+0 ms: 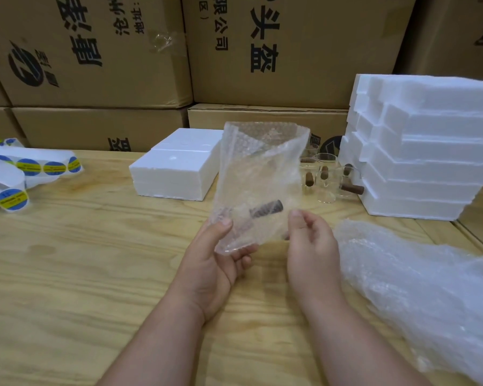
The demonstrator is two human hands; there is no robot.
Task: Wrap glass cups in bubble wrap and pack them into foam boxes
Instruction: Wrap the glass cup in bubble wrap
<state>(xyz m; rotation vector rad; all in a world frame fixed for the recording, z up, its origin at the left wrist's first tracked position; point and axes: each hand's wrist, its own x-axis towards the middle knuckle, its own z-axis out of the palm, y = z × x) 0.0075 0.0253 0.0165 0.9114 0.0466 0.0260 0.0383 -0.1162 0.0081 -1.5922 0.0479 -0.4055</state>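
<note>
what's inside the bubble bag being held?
Inside the bubble bag a dark ribbed handle shows near the bottom, above the left hand. The glass cup body it presumably belongs to can't be made out through the wrap.
</note>
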